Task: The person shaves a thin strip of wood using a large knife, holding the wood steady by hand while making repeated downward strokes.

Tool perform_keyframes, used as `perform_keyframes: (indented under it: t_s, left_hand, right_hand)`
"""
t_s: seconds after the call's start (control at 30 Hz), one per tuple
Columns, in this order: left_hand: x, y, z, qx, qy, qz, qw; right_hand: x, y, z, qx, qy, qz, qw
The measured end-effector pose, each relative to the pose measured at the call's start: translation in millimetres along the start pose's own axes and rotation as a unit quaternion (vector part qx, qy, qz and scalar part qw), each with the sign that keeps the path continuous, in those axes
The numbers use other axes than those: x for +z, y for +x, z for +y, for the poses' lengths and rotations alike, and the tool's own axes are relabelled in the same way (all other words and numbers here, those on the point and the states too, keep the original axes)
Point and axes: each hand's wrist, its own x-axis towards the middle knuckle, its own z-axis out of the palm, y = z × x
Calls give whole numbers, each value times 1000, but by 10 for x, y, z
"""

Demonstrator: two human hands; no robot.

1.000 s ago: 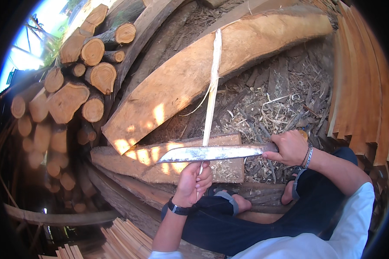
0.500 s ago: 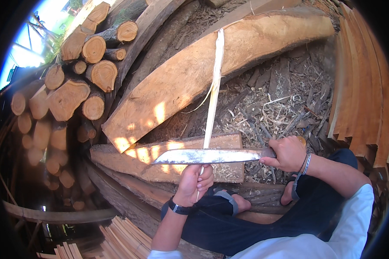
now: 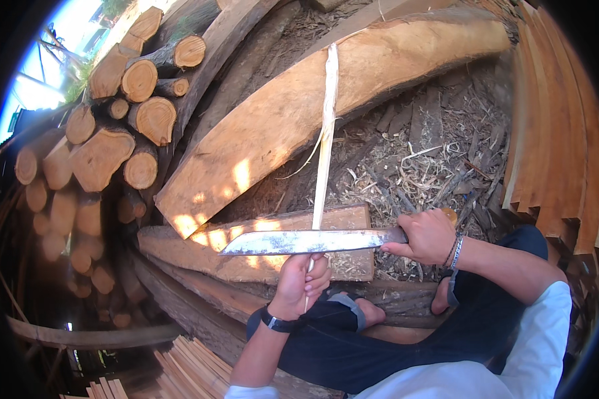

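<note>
A long pale strip of wood (image 3: 327, 133) runs away from me, its far end over a big curved slab (image 3: 273, 120). Its thin near end is gripped by my left hand (image 3: 301, 286), whose fingers are closed round it. In my right hand (image 3: 429, 236) is a machete (image 3: 299, 242), held by a handle that my fingers mostly cover. The long blade lies crosswise over the strip, just beyond my left hand, its tip to the left. A thin peeled sliver hangs beside the strip. Whether the edge bites into the wood I cannot tell.
Cut logs (image 3: 156, 120) are stacked at the left. A shorter plank (image 3: 353, 263) lies under the blade, before my bare feet (image 3: 373, 311). Shavings and bark (image 3: 406, 166) litter the ground. Sawn boards (image 3: 552, 133) stand at the right; thin sticks (image 3: 193, 369) lie at lower left.
The machete and my right hand have shifted slightly left across the strip. My left hand stays closed on the strip in nearly the same place. The whole view has moved a little.
</note>
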Motion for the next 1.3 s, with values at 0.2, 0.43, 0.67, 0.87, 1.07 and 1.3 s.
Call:
perform_keyframes:
  t_s: [0.2, 0.43, 0.67, 0.87, 1.07, 1.3]
  left_hand:
    - [-20, -7, 2, 3, -7, -4, 1000]
    - [-14, -9, -9, -2, -11, -2, 1000]
    - [77, -58, 60, 18, 39, 6, 999]
    - [10, -121, 67, 14, 80, 21, 996]
    - [76, -314, -72, 15, 170, 45, 984]
    - [81, -293, -21, 27, 11, -56, 998]
  right_hand:
    - [48, 47, -8, 7, -2, 0, 1000]
    - [70, 65, 87, -41, -8, 80, 996]
    - [-13, 44, 170, -17, -8, 51, 999]
    - [-34, 96, 107, -9, -14, 44, 999]
    - [-27, 131, 211, 71, 17, 52, 996]
    - [-131, 142, 169, 61, 46, 54, 996]
